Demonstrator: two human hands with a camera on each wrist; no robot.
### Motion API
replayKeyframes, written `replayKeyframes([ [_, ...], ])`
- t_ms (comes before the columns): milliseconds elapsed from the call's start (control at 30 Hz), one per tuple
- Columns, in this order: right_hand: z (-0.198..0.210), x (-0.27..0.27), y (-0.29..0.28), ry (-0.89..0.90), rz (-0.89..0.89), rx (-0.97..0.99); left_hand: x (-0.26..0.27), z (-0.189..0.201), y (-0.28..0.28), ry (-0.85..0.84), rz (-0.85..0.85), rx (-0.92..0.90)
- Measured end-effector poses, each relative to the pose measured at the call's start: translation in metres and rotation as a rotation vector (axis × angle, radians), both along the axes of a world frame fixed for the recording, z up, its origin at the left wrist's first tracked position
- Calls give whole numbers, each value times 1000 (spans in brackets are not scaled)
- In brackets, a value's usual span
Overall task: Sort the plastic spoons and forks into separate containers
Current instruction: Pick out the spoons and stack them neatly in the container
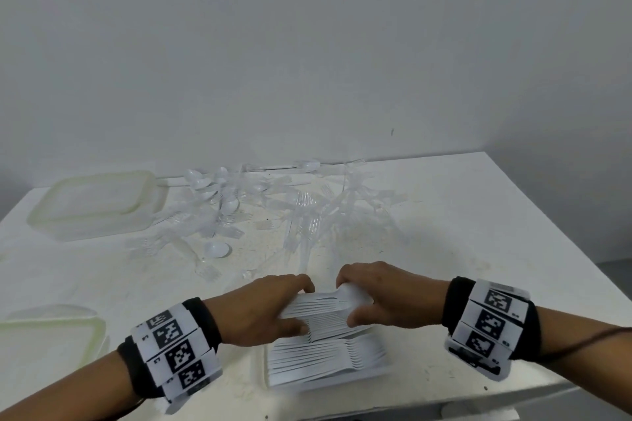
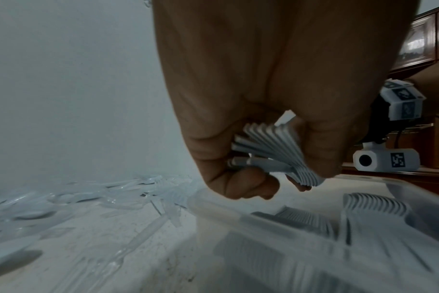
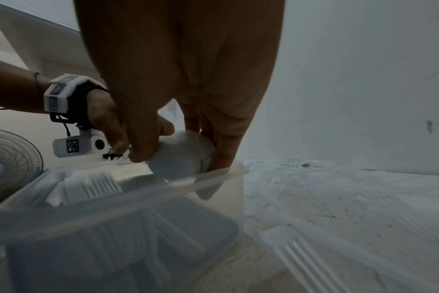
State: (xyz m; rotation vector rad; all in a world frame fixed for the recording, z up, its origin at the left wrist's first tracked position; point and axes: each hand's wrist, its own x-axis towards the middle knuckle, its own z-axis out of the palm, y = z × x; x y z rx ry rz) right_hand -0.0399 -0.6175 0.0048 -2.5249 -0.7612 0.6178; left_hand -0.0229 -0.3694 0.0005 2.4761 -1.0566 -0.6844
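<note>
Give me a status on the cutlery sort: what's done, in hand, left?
Done: rows of white cutlery already lie stacked in the near container. In hand: the left hand and right hand grip a stack of white spoons over that container. Left: a loose pile of clear cutlery remains on the table; the far-left container looks unfilled.

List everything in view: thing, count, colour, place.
Spoon stack: one bundle, white, held by both hands over the near container.
Near container: one, clear, near table edge, holding rows of white cutlery.
Loose cutlery: many, clear and white, scattered mid-table.
Far container: one, translucent, far left.
Lid: one, translucent, near left.
Table: one, white.
Fan: one, white, beside table.
Left hand: grips handles.
Right hand: grips bowls.
</note>
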Motion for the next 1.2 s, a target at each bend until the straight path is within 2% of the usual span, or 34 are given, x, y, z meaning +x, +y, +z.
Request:
replayKeyframes([
  [400, -13, -7, 6, -4, 146, -181, -18, -16, -5, -235, -94, 118],
  [500, -12, -7, 6, -19, 166, -214, -16, -17, -2, -222, -96, 75],
  [667, -13, -6, 4, -59, 150, -195, -10, -20, 1, -140, -27, -21],
  [933, -12, -5, 7, -25, 96, -130, -15, -28, -1, -218, 61, -103],
  [1200, -9, -3, 7, 18, 28, -51, -18, -32, -5, -221, 152, -184],
])
